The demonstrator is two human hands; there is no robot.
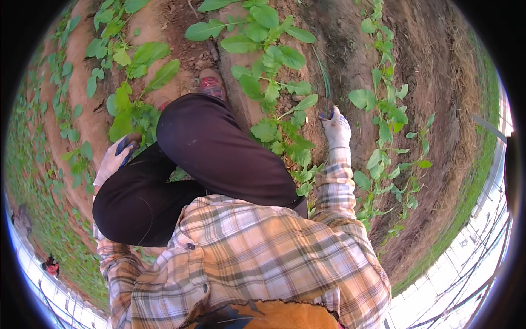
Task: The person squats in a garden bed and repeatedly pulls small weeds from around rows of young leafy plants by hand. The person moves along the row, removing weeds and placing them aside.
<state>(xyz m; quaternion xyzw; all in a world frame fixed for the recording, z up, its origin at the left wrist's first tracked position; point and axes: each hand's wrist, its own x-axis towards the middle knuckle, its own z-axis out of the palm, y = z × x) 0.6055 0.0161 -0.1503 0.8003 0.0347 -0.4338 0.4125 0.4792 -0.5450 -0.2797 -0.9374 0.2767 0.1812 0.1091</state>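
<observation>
My right hand [337, 128], in a white work glove with blue-coated fingertips, is low over the soil between two rows of leafy seedlings. Its thumb and fingers point at the base of a thin tuft of grass [324, 78]; whether they pinch it is too small to tell. On the other side, my left hand [117, 158] wears a matching glove and hangs beside my bent left knee [119, 205]. Its fingers are near a bright green leafy plant [123, 111], and their inner side is partly hidden. Broad-leaved seedlings [271, 82] run between my right hand and my raised knee [193, 123].
My patterned shoe [212, 84] stands on bare soil between rows. Another row of seedlings [384, 119] grows right of my right hand, with dry straw [464, 82] and a green grass strip [489, 74] beyond. More planted rows [57, 103] stretch left. A person in red [51, 267] is far off.
</observation>
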